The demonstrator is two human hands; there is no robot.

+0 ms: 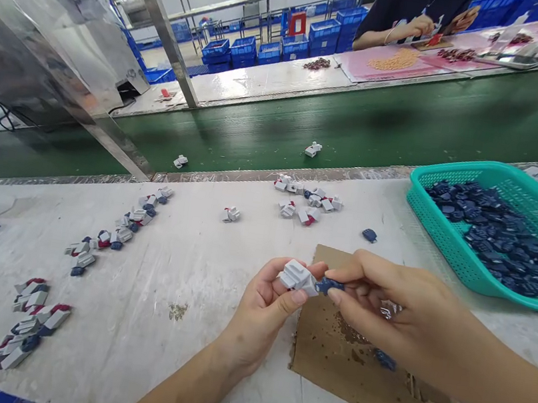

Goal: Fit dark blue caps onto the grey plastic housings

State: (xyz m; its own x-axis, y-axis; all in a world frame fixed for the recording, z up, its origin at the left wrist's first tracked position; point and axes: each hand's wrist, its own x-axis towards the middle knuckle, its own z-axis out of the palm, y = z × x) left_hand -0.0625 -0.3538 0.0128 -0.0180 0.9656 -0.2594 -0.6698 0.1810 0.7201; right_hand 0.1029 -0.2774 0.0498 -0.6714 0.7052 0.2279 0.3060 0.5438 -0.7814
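Note:
My left hand (266, 309) is closed on a small light-grey plastic part (297, 277), pinched between thumb and fingers. In the fingertips of my right hand (386, 300) is a small dark blue plastic piece (330, 286), which meets the right end of the grey part; whether it sits inside cannot be seen. Both hands are above a piece of brown cardboard (344, 374) with dark stains. Another dark blue piece (384, 359) lies on the cardboard under my right hand. One loose blue piece (369, 235) is on the white table beyond.
A teal basket (444, 244) of blue pieces stands at the right. Grey-blue-red assemblies lie in groups on the white table (182, 242). Beyond runs a green conveyor belt (259, 133) carrying two grey assemblies. Across it, a person (413, 14) handles small parts. A metal post (168, 25) rises at left.

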